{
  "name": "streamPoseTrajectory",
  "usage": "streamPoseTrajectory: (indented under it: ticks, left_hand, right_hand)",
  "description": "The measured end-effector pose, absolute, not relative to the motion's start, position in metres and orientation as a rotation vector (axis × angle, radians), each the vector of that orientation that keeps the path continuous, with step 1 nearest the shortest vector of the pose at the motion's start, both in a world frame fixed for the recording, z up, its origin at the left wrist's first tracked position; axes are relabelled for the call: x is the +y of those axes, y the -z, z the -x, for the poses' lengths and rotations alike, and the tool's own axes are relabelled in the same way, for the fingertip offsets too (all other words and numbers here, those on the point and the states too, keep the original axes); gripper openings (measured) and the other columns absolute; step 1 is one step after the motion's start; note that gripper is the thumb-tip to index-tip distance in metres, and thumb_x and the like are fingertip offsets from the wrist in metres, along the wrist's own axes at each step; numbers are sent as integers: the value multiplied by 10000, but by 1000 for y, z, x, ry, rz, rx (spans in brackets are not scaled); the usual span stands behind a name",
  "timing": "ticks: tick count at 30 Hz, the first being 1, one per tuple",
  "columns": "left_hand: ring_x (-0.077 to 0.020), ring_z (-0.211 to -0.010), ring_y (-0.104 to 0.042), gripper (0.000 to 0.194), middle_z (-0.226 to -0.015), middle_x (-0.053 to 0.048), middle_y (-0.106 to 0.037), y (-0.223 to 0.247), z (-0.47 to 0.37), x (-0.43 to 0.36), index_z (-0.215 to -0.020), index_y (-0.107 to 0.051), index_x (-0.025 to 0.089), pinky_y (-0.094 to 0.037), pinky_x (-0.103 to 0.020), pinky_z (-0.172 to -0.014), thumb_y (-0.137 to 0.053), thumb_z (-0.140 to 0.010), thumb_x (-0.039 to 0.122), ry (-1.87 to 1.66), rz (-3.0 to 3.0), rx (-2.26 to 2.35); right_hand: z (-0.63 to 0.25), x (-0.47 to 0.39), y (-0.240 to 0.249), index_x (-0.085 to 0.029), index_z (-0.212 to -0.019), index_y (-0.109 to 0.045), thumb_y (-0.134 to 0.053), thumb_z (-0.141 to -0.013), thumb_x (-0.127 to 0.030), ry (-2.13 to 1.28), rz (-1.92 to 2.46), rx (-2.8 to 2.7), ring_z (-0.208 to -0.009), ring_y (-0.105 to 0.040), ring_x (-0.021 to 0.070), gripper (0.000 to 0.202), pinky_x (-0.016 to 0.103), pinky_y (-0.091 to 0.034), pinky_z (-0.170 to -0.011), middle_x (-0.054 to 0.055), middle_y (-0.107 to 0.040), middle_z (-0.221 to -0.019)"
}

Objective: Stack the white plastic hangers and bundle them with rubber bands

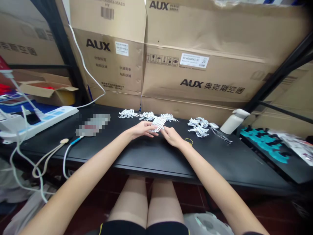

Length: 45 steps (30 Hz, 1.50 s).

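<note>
At the left of the frame, a smooth white plastic power strip lies on the matte black table. Just above centre, three loose piles of thin white hooks lie in a row, their curved ends jutting out unevenly.

In front of them, the person's left hand cradles a bundle of the hooks, fingers slightly parted and curled around its left side. The right hand pinches the bundle's right side between thumb and fingers; its exact contact is partly hidden. For a tidy grip, the bends are best kept facing one way and the shafts level, with light, even pressure so that the slim pieces neither splay nor cross.

Right of centre lies a thin yellow band, a soft-looking loop. Beyond it are tangled white clusters, then a cylindrical, pale bottle, tilted in the view. At the far right are glossy teal pieces with black parts. Tall brown cardboard spans the upper frame.
</note>
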State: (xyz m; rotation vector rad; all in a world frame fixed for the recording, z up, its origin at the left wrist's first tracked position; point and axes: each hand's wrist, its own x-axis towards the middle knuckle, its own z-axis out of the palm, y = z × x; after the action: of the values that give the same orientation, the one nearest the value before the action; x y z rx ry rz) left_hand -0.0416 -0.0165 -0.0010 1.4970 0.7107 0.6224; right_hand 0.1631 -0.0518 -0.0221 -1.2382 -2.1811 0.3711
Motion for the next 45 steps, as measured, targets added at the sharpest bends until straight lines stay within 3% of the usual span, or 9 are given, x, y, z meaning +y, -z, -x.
streamPoseTrajectory:
  ticks: [16, 22, 27, 45]
  left_hand:
    - [-244, -901, -673, 524, -960, -141, -710, 1, 39, -17, -963, -722, 121, -548, -302, -678, -644, -736, 587, -722, -1542, 769]
    - [-251, -783, -702, 601, -862, -148, -720, 3, 36, -21, -893, -729, 89, -554, -306, -621, -628, -700, 649, -703, -1641, 868]
    - [-254, -731, -707, 650, -903, -172, -726, 4, 34, -25, -945, -701, 108, -540, -299, -550, -544, -735, 703, -572, -1594, 843]
    - [-255, -759, -702, 690, -995, -193, -710, 3, 33, -24, -978, -655, 119, -511, -270, -538, -458, -755, 741, -420, -1558, 829]
  right_hand:
    - [-162, -55, 16, -165, -801, -564, -322, -978, -388, -297, 1318, -2250, -604, -495, 139, 374, 233, -344, -619, 17, -572, -661]
    - [-164, -56, 16, -160, -960, -588, -315, -995, -348, -187, 1448, -2396, -665, -576, 159, 333, 237, -339, -640, 64, -654, -779]
    - [-161, -59, 14, -157, -1008, -566, -301, -1006, -334, -134, 1478, -2463, -709, -602, 161, 318, 234, -340, -655, 79, -667, -827]
    - [-158, -62, 12, -154, -1093, -512, -269, -1010, -335, -69, 1494, -2493, -727, -629, 188, 314, 242, -350, -647, 103, -682, -849]
